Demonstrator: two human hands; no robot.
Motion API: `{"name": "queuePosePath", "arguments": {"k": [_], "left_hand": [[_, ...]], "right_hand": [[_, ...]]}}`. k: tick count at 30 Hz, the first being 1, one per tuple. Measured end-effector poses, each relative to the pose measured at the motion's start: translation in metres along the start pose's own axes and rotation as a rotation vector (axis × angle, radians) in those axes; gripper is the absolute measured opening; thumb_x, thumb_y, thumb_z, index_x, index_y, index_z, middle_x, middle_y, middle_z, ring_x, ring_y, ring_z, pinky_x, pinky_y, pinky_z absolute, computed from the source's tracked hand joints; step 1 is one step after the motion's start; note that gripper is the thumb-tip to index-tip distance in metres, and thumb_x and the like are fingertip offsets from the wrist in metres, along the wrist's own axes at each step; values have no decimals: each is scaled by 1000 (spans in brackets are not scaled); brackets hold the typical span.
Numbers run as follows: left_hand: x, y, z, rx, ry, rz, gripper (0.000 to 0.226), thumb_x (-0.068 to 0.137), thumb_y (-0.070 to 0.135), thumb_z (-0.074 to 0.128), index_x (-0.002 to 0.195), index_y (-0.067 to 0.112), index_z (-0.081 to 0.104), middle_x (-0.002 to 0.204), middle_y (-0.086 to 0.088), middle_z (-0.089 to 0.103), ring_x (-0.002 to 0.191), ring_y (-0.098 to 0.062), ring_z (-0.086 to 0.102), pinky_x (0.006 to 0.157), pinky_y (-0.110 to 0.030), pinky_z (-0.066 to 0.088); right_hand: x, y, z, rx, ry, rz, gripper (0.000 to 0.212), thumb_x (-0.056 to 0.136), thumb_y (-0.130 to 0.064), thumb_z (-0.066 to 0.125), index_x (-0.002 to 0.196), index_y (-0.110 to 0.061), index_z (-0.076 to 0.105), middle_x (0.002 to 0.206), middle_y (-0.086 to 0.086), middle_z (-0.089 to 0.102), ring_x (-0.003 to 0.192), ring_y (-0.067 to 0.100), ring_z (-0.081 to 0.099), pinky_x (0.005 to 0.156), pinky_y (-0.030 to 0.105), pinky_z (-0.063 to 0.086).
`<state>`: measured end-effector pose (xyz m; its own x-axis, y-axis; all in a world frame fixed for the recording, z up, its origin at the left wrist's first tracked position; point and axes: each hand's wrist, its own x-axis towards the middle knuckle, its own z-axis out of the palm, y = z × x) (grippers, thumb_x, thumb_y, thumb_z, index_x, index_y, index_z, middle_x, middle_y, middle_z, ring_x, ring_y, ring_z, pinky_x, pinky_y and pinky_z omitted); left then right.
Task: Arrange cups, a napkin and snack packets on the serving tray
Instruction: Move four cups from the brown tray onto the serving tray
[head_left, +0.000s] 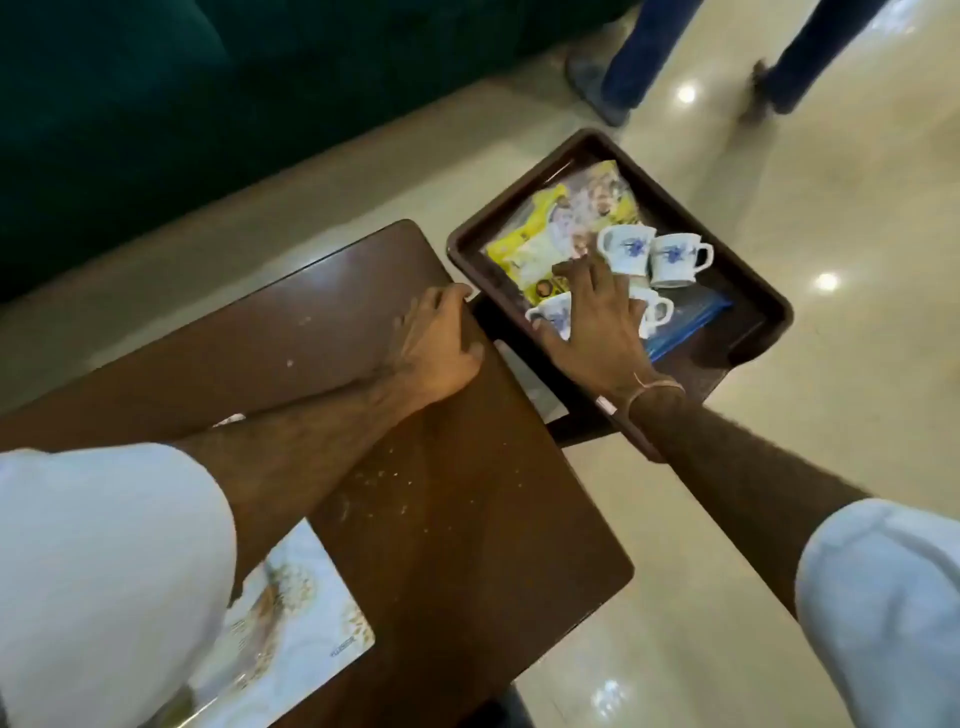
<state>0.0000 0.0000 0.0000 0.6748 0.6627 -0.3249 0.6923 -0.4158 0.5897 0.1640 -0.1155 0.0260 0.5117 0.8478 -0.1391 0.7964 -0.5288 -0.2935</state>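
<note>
1. The tray sits off the table's far right corner, at about 1 o'clock from the person, and seems to rest on a lower dark stand.
2. Four cups are in it. Two stand together at the tray's 3 o'clock side, cup A and cup B. Two more lie under the right hand, cup C at its 9 o'clock and cup D at its 3 o'clock.
3. Yellow packets fill the tray's 11 o'clock half. A blue napkin lies flat under the cups toward 5 o'clock.
4. The right hand is spread, palm down, over the middle of the tray. Its fingertips reach the packets' edge beside cup A. I cannot tell whether it pinches anything.
5. The left hand lies flat on the table corner, fingers curled over the edge just beside the tray's rim, gripping nothing.
6. My guess is the step is tidying the cups into a neat group. Nearly everything looks loaded already.
7. To do it well, take one cup at a time by its handle or rim. Lift it, don't slide it across the crinkly packets.
8. Steady the tray with the left hand, since it overhangs the floor and a push toward 3 o'clock could tip it.
</note>
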Motion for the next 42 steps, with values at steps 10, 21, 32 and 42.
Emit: {"name": "queuePosePath", "arguments": {"k": [10, 21, 32, 42], "left_hand": [[80, 89, 60, 216, -186, 104, 52, 82, 54, 63, 125, 24, 62, 126, -11, 52, 121, -31, 47, 102, -47, 33], [33, 62, 42, -272, 77, 130, 38, 70, 38, 83, 95, 23, 59, 111, 2, 55, 104, -22, 52, 85, -43, 49], [-141, -93, -19, -280, 278, -244, 76, 57, 41, 92, 121, 32, 52, 119, 13, 45, 105, -9, 50, 86, -24, 46], [-328, -232, -34, -299, 415, -415, 71, 61, 30, 88, 125, 29, 59, 122, -1, 54, 113, -24, 56, 93, -44, 50]], "right_hand": [[38, 109, -14, 65, -223, 414, 57, 84, -53, 66, 125, -13, 61, 132, 18, 57, 118, 38, 54, 98, 45, 49], [1, 66, -20, 413, 73, 326, 71, 74, -41, 84, 123, -12, 42, 124, 9, 58, 111, 27, 59, 88, 46, 54], [-65, -122, 38, 426, -246, 13, 57, 72, -36, 85, 113, -8, 56, 115, 10, 58, 109, 27, 56, 92, 46, 50], [-147, -315, 128, 388, -501, -234, 72, 73, -47, 83, 126, -17, 46, 121, 8, 60, 101, 24, 61, 79, 32, 53]]}}
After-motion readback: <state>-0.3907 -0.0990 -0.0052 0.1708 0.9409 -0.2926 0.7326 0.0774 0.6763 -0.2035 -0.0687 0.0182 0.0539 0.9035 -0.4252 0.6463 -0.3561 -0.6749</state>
